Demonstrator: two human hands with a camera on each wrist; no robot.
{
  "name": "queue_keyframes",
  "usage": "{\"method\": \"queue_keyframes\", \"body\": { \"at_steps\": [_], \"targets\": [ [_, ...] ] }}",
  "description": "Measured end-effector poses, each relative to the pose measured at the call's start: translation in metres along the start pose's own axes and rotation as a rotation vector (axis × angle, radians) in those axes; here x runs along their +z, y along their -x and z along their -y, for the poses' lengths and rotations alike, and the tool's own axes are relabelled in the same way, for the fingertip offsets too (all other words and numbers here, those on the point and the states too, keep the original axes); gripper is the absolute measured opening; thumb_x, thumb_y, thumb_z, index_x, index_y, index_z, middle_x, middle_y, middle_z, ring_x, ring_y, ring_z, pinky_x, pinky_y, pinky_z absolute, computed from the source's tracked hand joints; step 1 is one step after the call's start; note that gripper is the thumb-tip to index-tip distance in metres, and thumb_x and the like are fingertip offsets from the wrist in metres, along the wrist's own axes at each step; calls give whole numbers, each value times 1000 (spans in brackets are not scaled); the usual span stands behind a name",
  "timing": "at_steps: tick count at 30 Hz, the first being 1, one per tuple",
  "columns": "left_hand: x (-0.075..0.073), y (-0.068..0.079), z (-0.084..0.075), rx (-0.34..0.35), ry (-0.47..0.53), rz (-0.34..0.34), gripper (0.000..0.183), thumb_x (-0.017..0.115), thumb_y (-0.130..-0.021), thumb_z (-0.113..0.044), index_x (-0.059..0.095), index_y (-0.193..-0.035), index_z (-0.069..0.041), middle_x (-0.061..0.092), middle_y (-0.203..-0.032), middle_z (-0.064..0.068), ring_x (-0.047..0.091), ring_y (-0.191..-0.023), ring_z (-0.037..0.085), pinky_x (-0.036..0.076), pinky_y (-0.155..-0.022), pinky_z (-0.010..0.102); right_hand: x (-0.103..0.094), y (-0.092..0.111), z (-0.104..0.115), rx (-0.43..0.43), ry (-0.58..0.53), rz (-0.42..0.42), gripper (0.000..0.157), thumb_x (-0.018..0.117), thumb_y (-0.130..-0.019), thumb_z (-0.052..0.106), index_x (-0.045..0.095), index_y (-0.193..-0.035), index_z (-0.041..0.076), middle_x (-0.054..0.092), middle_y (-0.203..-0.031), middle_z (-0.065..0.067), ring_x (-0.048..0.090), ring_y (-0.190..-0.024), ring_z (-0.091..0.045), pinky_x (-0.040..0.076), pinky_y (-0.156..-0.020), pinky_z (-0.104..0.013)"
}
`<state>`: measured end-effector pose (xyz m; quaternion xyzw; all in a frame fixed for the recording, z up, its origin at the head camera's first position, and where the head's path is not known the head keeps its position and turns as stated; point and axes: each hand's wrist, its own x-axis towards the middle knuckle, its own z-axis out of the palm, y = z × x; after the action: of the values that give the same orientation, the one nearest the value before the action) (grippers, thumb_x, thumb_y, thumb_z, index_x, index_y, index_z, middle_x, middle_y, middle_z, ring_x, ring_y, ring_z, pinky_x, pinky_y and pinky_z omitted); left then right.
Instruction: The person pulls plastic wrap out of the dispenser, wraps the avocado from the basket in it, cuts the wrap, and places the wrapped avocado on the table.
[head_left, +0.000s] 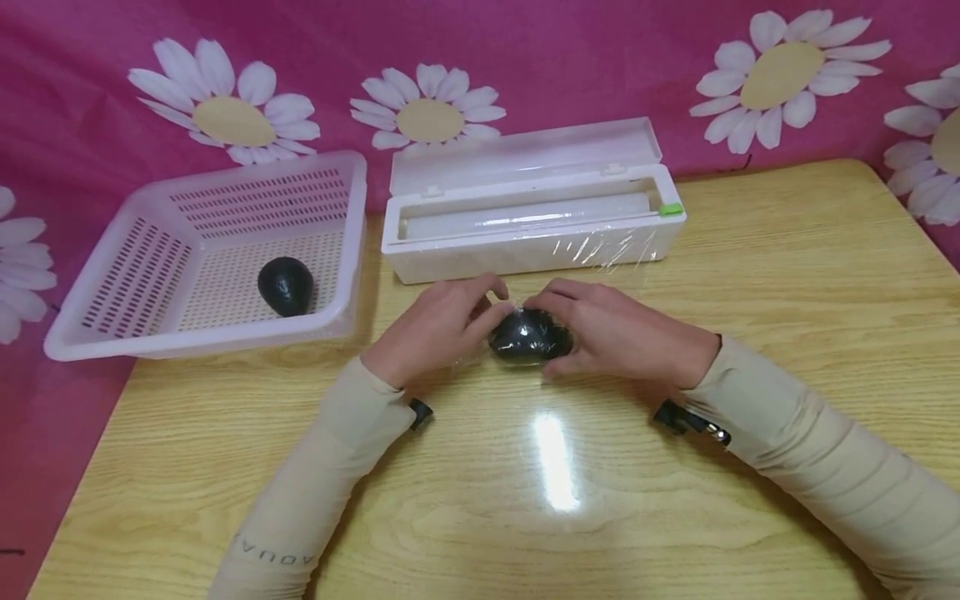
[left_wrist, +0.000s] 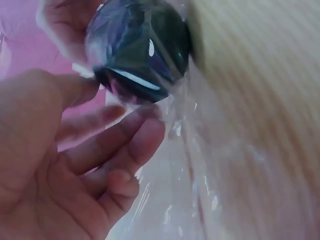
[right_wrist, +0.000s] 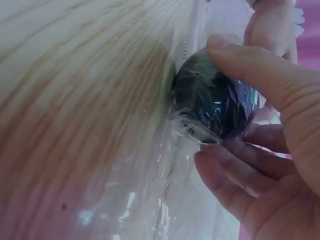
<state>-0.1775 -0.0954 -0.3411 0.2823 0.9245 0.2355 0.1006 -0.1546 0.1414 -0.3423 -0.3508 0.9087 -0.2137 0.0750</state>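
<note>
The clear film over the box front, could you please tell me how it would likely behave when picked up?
The film would probably be floppy, since it creases and drapes over the box. It is likely light, being thin enough to see through. It may cling, as it lies closely round the held fruit.

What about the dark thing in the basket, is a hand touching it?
No, the dark egg-shaped thing lies apart in the basket, while the left hand and right hand touch the film-wrapped one.

Left hand [head_left: 438, 323], right hand [head_left: 622, 329] hold film-wrapped dark fruit [head_left: 527, 337]; second fruit [head_left: 287, 286] in basket [head_left: 225, 337]; open box [head_left: 465, 261] beyond.
</note>
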Motion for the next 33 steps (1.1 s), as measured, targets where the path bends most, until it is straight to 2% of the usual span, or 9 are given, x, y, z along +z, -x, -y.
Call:
{"method": "queue_keyframes", "body": {
  "at_steps": [4, 7, 10, 13, 16, 19, 24, 29, 33],
  "targets": [
    [-3, 1, -1, 53, -33, 49, 32, 55, -106, -40, 70, -120, -15, 73, -103, -2, 66, -95, 14, 56, -92, 35, 1, 0, -1, 31, -10, 11, 78, 94, -75, 32, 60, -138, 3, 65, -127, -7, 66, -114, -21, 58, -103, -40],
    [-8, 3, -2, 51, -14, 110, 40, 64, -101, -46, 69, -126, -14, 73, -109, -2, 66, -98, 13, 56, -94, 34, 2, 1, -3, 32, -8, 11, 78, 94, -75, 32, 60, -139, 2, 65, -126, -8, 66, -113, -22, 58, -103, -42],
    [-13, 6, -3, 22, 3, 196, 62, 79, -89, -48, 62, -139, -14, 71, -124, -1, 66, -106, 14, 56, -99, 35, 2, 1, -5, 37, -15, 18, 76, 92, -78, 32, 58, -140, 3, 65, -128, -8, 66, -113, -22, 58, -103, -42],
    [-20, 9, -6, -14, -14, 280, 89, 89, -78, -45, 50, -152, -15, 64, -140, 2, 64, -119, 18, 53, -108, 38, 2, 1, -6, 39, -34, 26, 76, 90, -81, 28, 54, -145, 5, 65, -135, -10, 66, -120, -25, 56, -107, -44],
    [-26, 12, -7, -39, -49, 324, 99, 92, -75, -40, 42, -157, -16, 61, -143, 5, 62, -127, 22, 51, -112, 41, 2, 2, -7, 42, -49, 32, 77, 89, -83, 26, 51, -147, 7, 63, -141, -12, 63, -127, -27, 53, -111, -47],
    [-29, 15, -6, -46, -61, 322, 94, 94, -73, -36, 48, -151, -14, 65, -132, 6, 64, -119, 23, 55, -105, 41, 2, 3, -7, 43, -43, 26, 76, 89, -82, 25, 53, -146, 6, 65, -139, -13, 64, -126, -28, 53, -110, -47],
    [-26, 21, 0, -24, -81, 293, 59, 93, -76, -25, 60, -124, -10, 66, -114, 5, 61, -105, 22, 55, -97, 38, 2, 3, -8, 54, -41, 22, 77, 89, -81, 24, 54, -146, 4, 66, -137, -15, 65, -125, -30, 53, -110, -48],
    [-28, 30, 4, -18, -152, 257, 34, 85, -84, -15, 65, -111, -11, 65, -109, 3, 58, -104, 24, 52, -96, 39, 2, 0, -6, 61, -24, 46, 78, 87, -83, 25, 51, -149, 2, 64, -141, -17, 63, -129, -32, 51, -112, -48],
    [-32, 34, 6, 20, -210, 177, 21, 82, -87, -15, 72, -105, -11, 69, -111, 6, 55, -111, 29, 49, -100, 44, 1, 0, -6, 60, -8, 52, 79, 86, -84, 26, 50, -150, 1, 63, -142, -19, 63, -129, -32, 51, -112, -48]
  ]
}}
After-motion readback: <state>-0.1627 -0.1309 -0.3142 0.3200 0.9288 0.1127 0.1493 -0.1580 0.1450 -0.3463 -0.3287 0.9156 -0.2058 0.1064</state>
